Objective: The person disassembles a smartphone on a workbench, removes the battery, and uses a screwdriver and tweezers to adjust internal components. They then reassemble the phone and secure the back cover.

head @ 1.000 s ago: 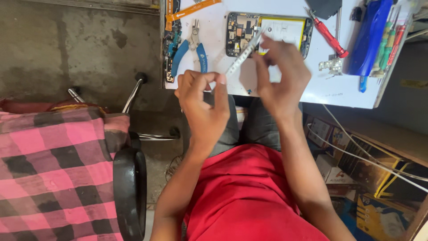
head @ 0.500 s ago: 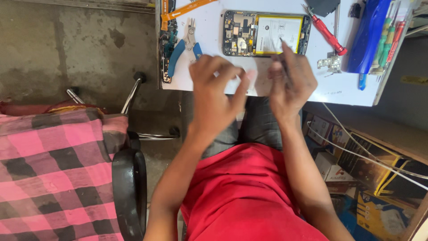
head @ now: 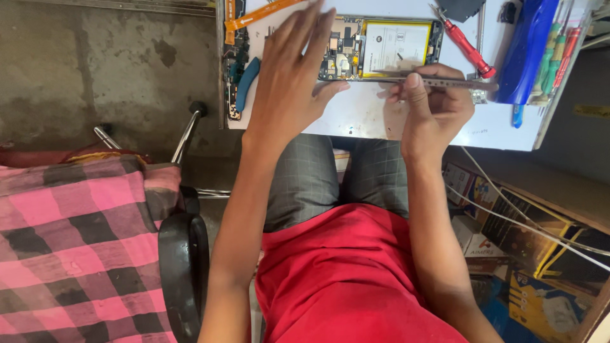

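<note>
An opened phone (head: 384,47) with a bare circuit board and a yellow-edged battery lies on the white table (head: 356,114). My right hand (head: 432,108) grips metal tweezers (head: 445,81), held level just below the phone. My left hand (head: 289,76) is stretched flat, fingers apart, over the table beside the phone's left end, holding nothing. It covers part of the blue-handled pliers (head: 244,79).
A red screwdriver (head: 467,44), a blue tool case (head: 527,51) and orange flex strips (head: 254,16) lie on the table. A chair with pink checked cloth (head: 76,248) stands at the left. Boxes and white cables (head: 527,222) sit on the right floor.
Both hands have moved forward from in front of my chest onto the table. The left hand has spread flat. The right hand has turned the tweezers level under the phone.
</note>
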Motion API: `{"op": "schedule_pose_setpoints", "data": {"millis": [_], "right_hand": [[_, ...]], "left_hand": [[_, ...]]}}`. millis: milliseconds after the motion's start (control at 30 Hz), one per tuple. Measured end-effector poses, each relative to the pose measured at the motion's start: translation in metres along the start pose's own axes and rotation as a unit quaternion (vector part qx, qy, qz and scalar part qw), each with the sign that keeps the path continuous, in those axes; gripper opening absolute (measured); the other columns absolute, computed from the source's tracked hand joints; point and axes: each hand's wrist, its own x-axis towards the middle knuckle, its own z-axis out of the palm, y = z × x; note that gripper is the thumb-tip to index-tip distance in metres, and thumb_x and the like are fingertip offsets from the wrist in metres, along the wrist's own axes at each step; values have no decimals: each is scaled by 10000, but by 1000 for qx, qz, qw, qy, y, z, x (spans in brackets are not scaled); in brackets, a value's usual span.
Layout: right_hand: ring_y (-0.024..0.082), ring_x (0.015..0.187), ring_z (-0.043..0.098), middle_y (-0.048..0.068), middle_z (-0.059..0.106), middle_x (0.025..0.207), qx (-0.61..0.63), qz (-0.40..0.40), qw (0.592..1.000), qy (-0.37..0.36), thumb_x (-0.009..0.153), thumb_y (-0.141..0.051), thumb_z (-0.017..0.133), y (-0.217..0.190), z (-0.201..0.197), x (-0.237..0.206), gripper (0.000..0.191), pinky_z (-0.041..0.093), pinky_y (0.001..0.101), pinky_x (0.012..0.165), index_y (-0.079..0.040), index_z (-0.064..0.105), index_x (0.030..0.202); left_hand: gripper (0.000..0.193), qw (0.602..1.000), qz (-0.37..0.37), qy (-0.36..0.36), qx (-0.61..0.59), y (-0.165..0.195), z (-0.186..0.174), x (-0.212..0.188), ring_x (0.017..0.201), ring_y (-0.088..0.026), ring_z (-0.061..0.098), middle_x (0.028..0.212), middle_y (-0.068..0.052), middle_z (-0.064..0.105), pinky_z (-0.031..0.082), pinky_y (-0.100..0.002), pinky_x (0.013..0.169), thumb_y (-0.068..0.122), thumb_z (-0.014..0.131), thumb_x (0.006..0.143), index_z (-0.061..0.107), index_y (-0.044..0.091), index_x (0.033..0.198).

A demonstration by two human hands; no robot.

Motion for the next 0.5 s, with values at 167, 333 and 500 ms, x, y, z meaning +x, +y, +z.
{"op": "schedule_pose_setpoints", "data": {"millis": [167,333,500], "right_hand": [[245,842,743,162,701,967,-18,16,1000,7,1089,12,703,-4,3,2,169,627,343,718,34,565,1184],[270,900,769,168,707,1007,2,38,999,13,1098,22,647,-8,7,4,118,684,421,835,35,561,1178],[283,938,765,175,702,1045,1,44,999,13,1107,40,641,-8,10,0,111,694,445,878,47,560,1183]], "left_hand": [[919,1000,11,5,6,-3,1,0,1483,-333,434,1561,-159,506,349,-487,1218,325,950,833,454,7,1538],[926,999,11,32,-26,-7,6,0,1465,-318,448,1511,-143,557,365,-471,1205,322,979,775,494,2,1497],[928,999,2,46,-28,-8,10,-1,1454,-316,447,1511,-129,555,365,-464,1213,320,989,747,509,4,1476]]}}
